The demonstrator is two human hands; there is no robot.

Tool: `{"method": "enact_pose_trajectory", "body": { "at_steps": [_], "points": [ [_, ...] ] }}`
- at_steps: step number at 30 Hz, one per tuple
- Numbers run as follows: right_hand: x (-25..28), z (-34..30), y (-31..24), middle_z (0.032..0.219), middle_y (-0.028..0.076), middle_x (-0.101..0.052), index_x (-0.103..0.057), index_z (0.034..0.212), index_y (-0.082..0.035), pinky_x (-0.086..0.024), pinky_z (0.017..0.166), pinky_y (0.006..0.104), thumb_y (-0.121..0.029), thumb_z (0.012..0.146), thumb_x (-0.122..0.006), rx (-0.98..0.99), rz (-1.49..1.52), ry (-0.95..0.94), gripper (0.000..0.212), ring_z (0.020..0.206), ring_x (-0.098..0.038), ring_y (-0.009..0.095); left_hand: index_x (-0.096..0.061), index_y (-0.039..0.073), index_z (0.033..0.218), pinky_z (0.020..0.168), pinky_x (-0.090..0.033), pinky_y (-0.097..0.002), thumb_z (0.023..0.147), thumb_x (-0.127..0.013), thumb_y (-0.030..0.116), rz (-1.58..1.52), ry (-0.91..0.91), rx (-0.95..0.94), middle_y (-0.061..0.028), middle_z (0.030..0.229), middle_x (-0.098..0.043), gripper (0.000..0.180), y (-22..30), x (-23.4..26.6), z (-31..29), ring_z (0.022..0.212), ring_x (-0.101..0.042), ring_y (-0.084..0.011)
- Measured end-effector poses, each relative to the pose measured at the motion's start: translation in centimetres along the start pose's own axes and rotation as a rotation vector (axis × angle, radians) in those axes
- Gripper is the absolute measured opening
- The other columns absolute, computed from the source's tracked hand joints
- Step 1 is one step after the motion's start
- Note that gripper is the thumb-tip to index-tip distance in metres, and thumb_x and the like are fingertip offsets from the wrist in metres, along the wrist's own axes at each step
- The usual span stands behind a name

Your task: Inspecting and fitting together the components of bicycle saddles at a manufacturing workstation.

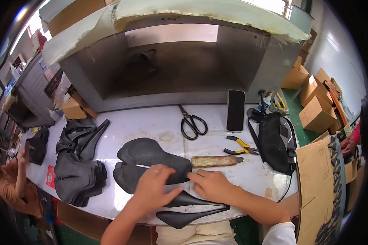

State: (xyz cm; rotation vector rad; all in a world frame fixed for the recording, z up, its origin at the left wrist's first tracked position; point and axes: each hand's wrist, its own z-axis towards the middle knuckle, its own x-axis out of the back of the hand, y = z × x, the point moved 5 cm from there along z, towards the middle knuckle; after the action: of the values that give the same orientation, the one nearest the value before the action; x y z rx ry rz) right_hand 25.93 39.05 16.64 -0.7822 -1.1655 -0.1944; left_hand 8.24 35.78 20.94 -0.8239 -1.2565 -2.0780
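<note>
A matte black saddle-shaped pad (pixel 145 152) with a long slit lies flat on the white table, its narrow end pointing right. Over its near half rests my left hand (pixel 153 188), fingers bent and thumb stretched apart. My right hand (pixel 212 185) has its fingertips closed at the tip of the pad's narrow end; they seem to pinch its edge. Between my forearms, by the table's front edge, sits a smoother black bicycle saddle (pixel 180 218) with a central gap, partly hidden by my left hand. Just beyond my right hand lies a flat brown wrapped stick (pixel 216 161) with a pointed end.
Stacked black pads (pixel 79 179) and black saddle shells (pixel 88 139) stand left. Scissors (pixel 192 125), a phone (pixel 236 111), yellow-handled pliers (pixel 241 147) and a black pouch (pixel 276 143) lie behind and right. A grey metal box (pixel 151 100) backs the table. Another person (pixel 18 183) is far left.
</note>
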Motion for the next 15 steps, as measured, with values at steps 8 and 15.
{"method": "enact_pose_trajectory", "body": {
  "at_steps": [8, 15],
  "points": [
    [0.0, 0.2, 0.0, 0.08, 0.011, -0.06, -0.059, 0.121, -0.011, -0.052, 0.055, 0.0417, -0.007, 0.078, -0.06, -0.004, 0.025, -0.009, 0.043, 0.065, -0.062, 0.032, -0.062, 0.005, 0.075, 0.063, -0.047, -0.0412, 0.073, -0.068, 0.002, 0.116, 0.263, -0.041, -0.0121, 0.075, -0.062, 0.007, -2.7, 1.8, 0.5, 0.073, -0.06, -0.033],
    [0.4, 0.6, -0.4, 0.081, 0.013, -0.06, -0.059, 0.121, -0.008, -0.052, 0.055, 0.0414, -0.006, 0.078, -0.06, 0.003, 0.042, -0.012, 0.043, 0.066, -0.063, 0.032, -0.054, 0.005, 0.099, 0.07, -0.05, -0.028, 0.101, -0.05, 0.024, -0.752, 1.24, 0.281, -0.0085, 0.095, -0.062, 0.019, -13.9, 13.6, -6.6, 0.083, -0.064, -0.0183]
  ]
}}
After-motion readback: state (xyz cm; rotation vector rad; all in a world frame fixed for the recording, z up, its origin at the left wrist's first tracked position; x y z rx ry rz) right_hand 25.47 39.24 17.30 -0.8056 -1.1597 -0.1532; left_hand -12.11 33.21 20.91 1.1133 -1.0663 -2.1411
